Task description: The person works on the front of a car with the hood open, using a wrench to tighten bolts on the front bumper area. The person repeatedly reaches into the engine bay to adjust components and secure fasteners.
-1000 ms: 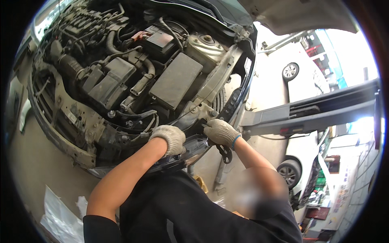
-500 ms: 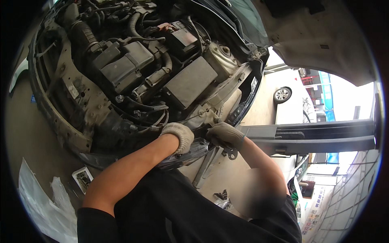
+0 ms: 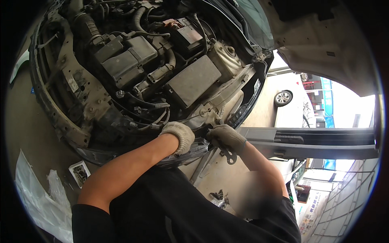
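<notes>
My left hand, in a knitted glove, is at the car's front corner over the headlight unit; its fingers curl out of sight, so what it holds is hidden. Just to its right, my gloved right hand grips a dark flat part with holes, which hangs below the fingers, beside the fender edge. Above both hands lie a rectangular black box and a thin cable in the open engine bay.
The raised bonnet overhangs the upper right. A grey lift arm extends rightward behind my right hand, with a white car's wheel beyond. On the floor at lower left are plastic sheeting and a white tray.
My view has tilted, so the engine bay sits farther right and the lift arm lower. My right wrist has turned slightly; both hands remain at the front corner.
</notes>
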A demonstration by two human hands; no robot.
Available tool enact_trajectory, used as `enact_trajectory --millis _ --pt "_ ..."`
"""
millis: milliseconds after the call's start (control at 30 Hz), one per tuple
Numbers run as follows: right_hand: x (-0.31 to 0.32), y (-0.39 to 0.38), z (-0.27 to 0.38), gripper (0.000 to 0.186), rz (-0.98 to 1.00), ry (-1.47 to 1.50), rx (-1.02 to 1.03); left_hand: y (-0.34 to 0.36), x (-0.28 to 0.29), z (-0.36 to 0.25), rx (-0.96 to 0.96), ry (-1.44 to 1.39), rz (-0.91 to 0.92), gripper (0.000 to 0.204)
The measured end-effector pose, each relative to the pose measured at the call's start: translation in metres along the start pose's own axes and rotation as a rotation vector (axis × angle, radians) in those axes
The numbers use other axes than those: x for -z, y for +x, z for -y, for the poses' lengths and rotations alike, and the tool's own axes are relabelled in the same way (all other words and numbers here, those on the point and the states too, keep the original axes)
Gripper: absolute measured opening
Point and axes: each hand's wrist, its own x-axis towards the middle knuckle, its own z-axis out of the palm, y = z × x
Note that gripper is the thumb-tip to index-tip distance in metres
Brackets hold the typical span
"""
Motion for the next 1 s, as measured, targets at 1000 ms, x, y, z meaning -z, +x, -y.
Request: enact_trajectory --millis 1000 --pt "0.009 0.028 0.050 0.032 0.365 -1.124 0.040 0.003 -0.010 0.004 -0.017 -0.004 -0.058 0.032"
